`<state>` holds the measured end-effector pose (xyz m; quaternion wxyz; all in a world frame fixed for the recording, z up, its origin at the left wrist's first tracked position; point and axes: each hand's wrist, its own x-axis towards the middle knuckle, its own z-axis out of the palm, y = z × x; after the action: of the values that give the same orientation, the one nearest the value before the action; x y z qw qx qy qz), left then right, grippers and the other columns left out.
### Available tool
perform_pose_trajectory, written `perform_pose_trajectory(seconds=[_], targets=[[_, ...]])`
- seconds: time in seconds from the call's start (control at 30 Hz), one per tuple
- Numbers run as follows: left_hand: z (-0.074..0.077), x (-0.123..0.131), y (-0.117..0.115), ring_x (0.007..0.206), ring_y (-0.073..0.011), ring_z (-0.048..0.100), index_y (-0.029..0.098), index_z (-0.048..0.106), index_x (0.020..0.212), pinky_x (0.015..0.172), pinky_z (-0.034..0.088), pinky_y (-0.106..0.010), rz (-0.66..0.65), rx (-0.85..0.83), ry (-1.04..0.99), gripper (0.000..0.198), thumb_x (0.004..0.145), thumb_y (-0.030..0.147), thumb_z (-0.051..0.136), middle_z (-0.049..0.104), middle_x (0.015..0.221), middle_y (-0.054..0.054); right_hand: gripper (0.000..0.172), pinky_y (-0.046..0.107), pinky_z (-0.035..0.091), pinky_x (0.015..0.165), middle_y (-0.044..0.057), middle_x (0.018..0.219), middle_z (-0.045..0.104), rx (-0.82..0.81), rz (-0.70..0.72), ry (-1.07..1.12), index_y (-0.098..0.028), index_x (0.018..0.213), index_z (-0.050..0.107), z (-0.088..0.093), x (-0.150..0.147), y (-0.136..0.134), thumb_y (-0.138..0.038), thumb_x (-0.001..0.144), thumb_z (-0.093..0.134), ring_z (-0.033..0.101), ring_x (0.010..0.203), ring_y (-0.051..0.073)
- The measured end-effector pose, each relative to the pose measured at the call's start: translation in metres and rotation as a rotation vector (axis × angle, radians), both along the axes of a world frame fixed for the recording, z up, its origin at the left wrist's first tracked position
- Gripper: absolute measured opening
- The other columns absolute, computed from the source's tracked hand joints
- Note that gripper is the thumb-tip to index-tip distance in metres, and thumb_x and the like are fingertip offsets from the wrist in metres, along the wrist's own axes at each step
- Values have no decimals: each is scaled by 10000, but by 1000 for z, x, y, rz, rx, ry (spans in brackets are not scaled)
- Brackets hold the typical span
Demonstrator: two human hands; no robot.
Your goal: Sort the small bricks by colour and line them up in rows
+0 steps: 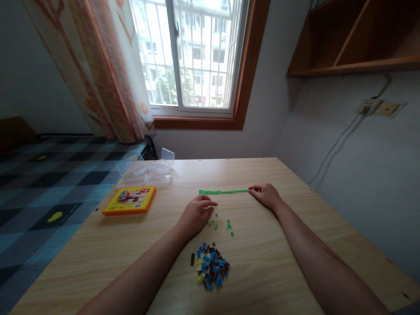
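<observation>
A row of small green building bricks (223, 192) runs across the table. At its right end, the fingertips of my right hand (266, 195) are pinched together on a green brick, which they mostly hide. My left hand (196, 215) hovers just on the near side of the row's left part, fingers stretched and thumb apart, with nothing seen in it. Loose green bricks (229, 225) lie scattered beside and below its fingertips. Closer to me is a pile of blue, brown and pale yellow bricks (211, 266).
A yellow-orange box (130, 201) lies on the left of the wooden table (262, 262). Behind it stands a clear plastic container (147, 171) with its lid up. A checked bed (49, 175) adjoins the left side; a wall with a socket (370, 106) is on the right.
</observation>
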<state>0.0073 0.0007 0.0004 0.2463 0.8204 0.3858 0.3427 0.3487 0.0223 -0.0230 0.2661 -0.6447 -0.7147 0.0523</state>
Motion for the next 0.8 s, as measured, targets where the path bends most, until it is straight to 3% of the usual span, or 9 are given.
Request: perform_pose_trajectory(seconds=[0.47, 0.63, 0.8], targets=[[-4, 1, 1, 885, -180, 657, 209, 785, 972, 799, 570, -313, 15, -29, -32, 222, 849, 168, 606, 654, 1044, -79, 235, 288, 486, 692, 12, 881, 782, 23, -22, 29, -281, 939, 809, -2, 0, 0, -415, 856, 634, 694, 786, 199], [-4, 1, 1, 908, -186, 648, 199, 789, 877, 863, 545, -334, 13, 14, 3, 284, 813, 70, 545, 663, 1004, -71, 250, 287, 483, 718, 45, 856, 759, 98, -16, 54, -230, 943, 799, 5, -5, -2, -389, 872, 620, 665, 766, 190], [-4, 2, -1, 942, -206, 638, 210, 797, 792, 913, 523, -367, -8, 53, 111, 327, 762, 26, 528, 656, 1032, -71, 197, 277, 458, 706, 53, 837, 733, 190, 201, 62, -219, 941, 791, 24, -45, -22, -304, 920, 615, 642, 741, 169]])
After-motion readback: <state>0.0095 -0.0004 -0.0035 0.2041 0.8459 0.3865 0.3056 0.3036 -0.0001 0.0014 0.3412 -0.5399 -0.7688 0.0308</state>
